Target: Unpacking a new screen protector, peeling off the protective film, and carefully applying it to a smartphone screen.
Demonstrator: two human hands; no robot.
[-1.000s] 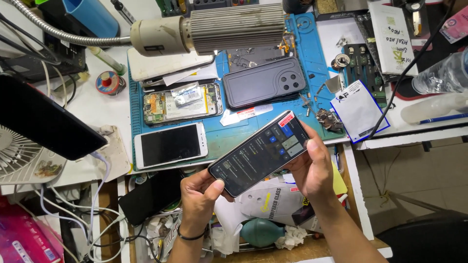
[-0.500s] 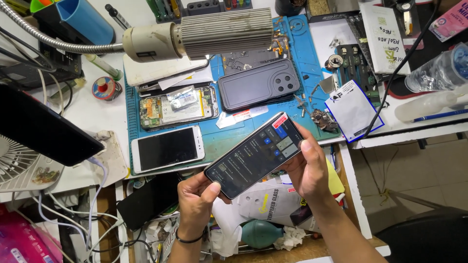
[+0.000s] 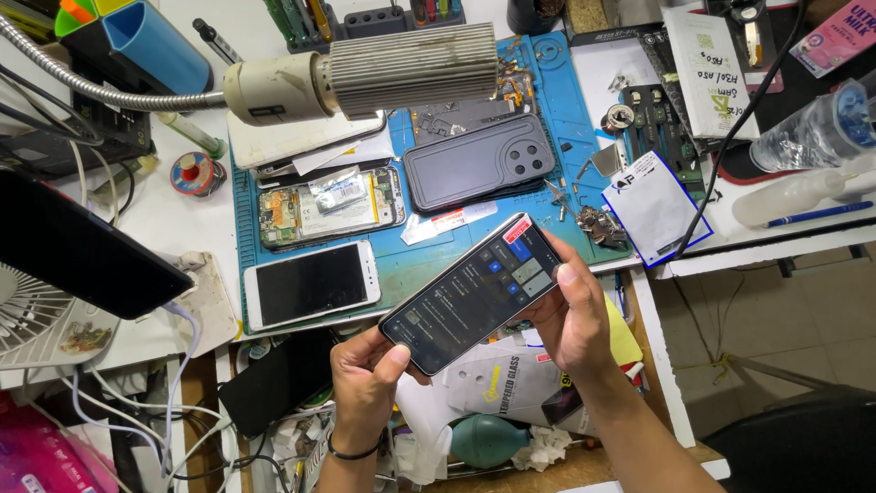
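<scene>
We hold a lit smartphone (image 3: 473,294) between both hands, above the near edge of the blue work mat (image 3: 456,251), tilted diagonally with its upper end toward the right. Our left hand (image 3: 365,379) has its grip clamped on the lower end of the phone, thumb lying across the bottom corner of the glass. Our right hand (image 3: 573,315) has its grip clamped on the upper end, thumb resting on the right edge of the screen, fingers behind the body. The screen shows a dark menu with small tiles. On the mat, beyond the held phone, lie a white phone (image 3: 312,283) face up, an opened phone (image 3: 330,205) with its internals exposed, and a dark phone back cover (image 3: 479,162) with camera cut-outs. A gooseneck lamp (image 3: 383,78) with a ribbed head hangs above the mat. A black tablet (image 3: 78,251) rests at the left of the table (image 3: 182,224), near a small white fan (image 3: 27,310).
</scene>
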